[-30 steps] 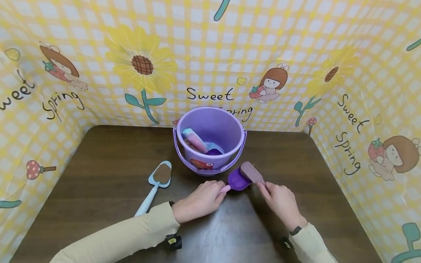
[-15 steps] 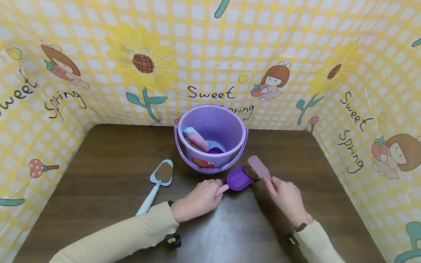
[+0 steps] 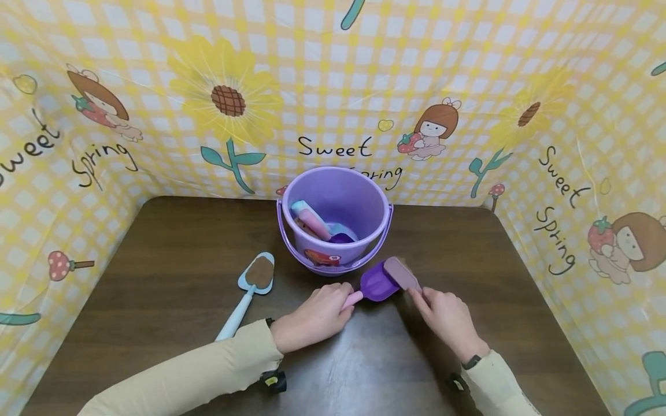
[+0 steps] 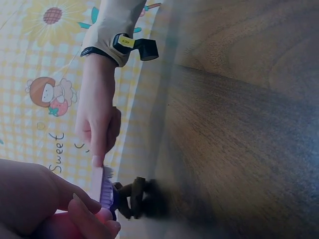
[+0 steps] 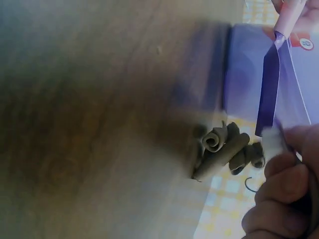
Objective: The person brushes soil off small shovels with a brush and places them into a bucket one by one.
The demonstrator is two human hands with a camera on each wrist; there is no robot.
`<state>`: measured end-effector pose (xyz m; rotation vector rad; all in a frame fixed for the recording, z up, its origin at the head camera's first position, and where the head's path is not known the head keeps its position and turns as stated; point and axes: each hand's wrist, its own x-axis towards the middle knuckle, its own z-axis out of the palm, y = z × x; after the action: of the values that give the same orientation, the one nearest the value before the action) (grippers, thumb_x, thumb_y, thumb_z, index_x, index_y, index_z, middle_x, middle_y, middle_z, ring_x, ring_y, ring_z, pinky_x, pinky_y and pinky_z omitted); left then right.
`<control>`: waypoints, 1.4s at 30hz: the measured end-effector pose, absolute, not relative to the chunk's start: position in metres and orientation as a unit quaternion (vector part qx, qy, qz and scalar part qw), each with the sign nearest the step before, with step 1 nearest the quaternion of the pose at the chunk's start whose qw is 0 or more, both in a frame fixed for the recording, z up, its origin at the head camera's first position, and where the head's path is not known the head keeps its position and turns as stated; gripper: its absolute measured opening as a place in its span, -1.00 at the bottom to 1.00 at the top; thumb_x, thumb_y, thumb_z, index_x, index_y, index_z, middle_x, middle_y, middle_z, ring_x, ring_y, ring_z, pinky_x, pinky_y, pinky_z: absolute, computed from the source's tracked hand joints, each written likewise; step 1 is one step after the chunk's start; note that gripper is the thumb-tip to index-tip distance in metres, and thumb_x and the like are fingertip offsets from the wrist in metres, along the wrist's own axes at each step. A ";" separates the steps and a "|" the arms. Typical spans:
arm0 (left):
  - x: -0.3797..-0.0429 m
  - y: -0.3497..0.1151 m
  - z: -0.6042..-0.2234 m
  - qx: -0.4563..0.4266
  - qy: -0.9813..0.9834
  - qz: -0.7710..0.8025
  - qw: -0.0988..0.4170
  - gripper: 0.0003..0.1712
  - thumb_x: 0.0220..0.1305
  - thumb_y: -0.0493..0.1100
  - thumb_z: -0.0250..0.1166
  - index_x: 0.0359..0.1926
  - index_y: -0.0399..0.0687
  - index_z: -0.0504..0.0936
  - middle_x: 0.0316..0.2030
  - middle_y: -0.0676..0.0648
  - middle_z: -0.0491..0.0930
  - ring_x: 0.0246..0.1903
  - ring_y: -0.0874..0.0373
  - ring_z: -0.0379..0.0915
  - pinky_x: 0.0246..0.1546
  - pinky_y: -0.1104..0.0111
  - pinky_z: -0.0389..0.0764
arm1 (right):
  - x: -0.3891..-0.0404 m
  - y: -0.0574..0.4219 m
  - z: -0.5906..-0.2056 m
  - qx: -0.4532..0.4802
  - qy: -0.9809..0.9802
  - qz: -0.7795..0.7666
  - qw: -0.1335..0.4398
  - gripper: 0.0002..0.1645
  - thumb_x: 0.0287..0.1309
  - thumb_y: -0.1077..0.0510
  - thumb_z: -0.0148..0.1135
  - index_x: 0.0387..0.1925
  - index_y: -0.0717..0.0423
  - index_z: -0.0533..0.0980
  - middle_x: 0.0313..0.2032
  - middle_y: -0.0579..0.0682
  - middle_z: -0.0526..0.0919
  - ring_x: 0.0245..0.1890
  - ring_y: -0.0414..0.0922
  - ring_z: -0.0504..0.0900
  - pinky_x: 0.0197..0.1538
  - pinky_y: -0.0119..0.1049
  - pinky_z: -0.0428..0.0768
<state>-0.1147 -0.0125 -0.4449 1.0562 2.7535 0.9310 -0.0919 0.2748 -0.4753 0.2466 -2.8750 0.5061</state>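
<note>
My left hand [image 3: 317, 312] grips the pink handle of a purple toy shovel [image 3: 378, 282], its blade pointing right in front of the bucket. In my right hand [image 3: 447, 320] is a small mauve brush [image 3: 400, 273] with pale bristles [image 4: 106, 191], held by its handle. The brush head overlaps the shovel's tip in the head view; whether the bristles touch the blade I cannot tell. Several brown curled rolls [image 5: 219, 154] lie just beyond that tip, seen best in the right wrist view and mostly hidden by the brush in the head view.
A purple bucket [image 3: 354, 193] stands behind the hands, holding a pink-handled tool [image 3: 314, 224] and light blue pieces. On the left of the dark wooden table [image 3: 171, 260] lies a light blue trowel [image 3: 236, 315] with a brown blade centre. Yellow checked cloth [image 3: 333, 75] surrounds three sides.
The brush moved off the shovel's tip to the right and away, uncovering a brown roll, then came back over the tip. The left hand and shovel barely moved.
</note>
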 end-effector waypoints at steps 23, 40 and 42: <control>-0.114 -0.011 -0.448 0.345 0.889 0.302 0.017 -0.93 0.33 -0.34 0.33 -0.26 -0.21 0.57 -0.44 -0.02 0.50 -0.42 0.06 0.51 -0.39 0.19 0.57 | -0.091 0.275 -0.471 0.083 -0.980 0.165 0.076 -0.43 0.47 -0.06 0.24 -0.65 -0.07 0.25 -0.71 -0.23 0.15 -0.70 -0.18 0.26 -0.61 -0.26 0.22; -0.111 -0.010 -0.448 0.336 0.891 0.305 0.020 -0.91 0.34 -0.31 0.35 -0.22 -0.21 0.58 -0.40 -0.03 0.52 -0.39 0.07 0.53 -0.35 0.20 0.59 | -0.087 0.270 -0.467 0.103 -0.977 0.170 0.081 -0.44 0.43 -0.06 0.29 -0.65 -0.11 0.25 -0.71 -0.27 0.13 -0.71 -0.24 0.23 -0.62 -0.30 0.20; -0.110 -0.010 -0.448 0.332 0.892 0.306 0.030 -0.88 0.34 -0.29 0.37 -0.20 -0.21 0.58 -0.39 -0.02 0.54 -0.37 0.07 0.55 -0.33 0.20 0.61 | -0.087 0.274 -0.467 0.085 -0.979 0.160 0.089 -0.42 0.44 -0.06 0.28 -0.65 -0.09 0.24 -0.71 -0.24 0.14 -0.72 -0.20 0.24 -0.64 -0.28 0.19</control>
<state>-0.1102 -0.0100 -0.4484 1.0243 2.7497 0.9443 -0.0870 0.2739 -0.4673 0.2531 -2.9130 0.4771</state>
